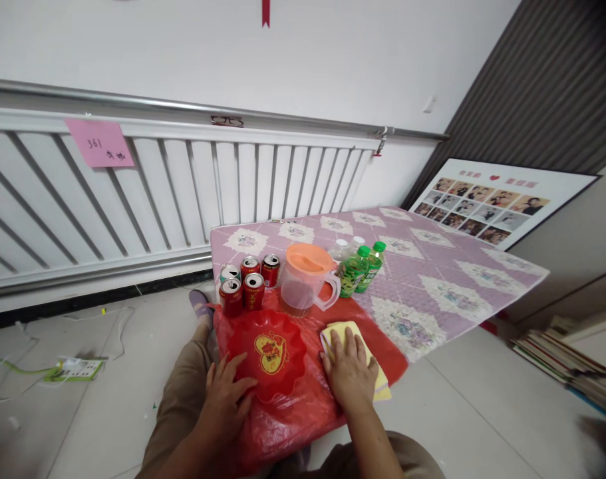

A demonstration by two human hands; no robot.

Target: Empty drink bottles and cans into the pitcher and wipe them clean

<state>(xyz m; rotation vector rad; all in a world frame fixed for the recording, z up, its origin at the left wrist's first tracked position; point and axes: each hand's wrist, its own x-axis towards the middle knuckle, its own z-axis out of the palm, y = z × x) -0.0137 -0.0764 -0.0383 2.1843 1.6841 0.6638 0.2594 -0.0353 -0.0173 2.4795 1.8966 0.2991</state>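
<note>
My right hand (pixel 351 369) lies flat with fingers spread on a folded yellow cloth (pixel 382 386), which rests on the red plastic sheet (pixel 303 416). At the left rim of a red scalloped plate (pixel 293 352) with a yellow heart print is my left hand (pixel 227 392), its fingers apart. Behind the plate stands a clear plastic pitcher (pixel 295 289) with an orange lid and a white handle. Several opened drink cans (pixel 253 293) are grouped to its left. Right of the pitcher are green-capped bottles (pixel 353 273) and clear bottles (pixel 338 249).
A purple flowered cloth (pixel 407 246) covers the table. Along the wall runs a white radiator (pixel 183 179) with a pink note (pixel 100 143). A photo board (pixel 475 199) leans at right, above stacked books (pixel 557 366). On the floor at left lies a power strip (pixel 76 370) with cables.
</note>
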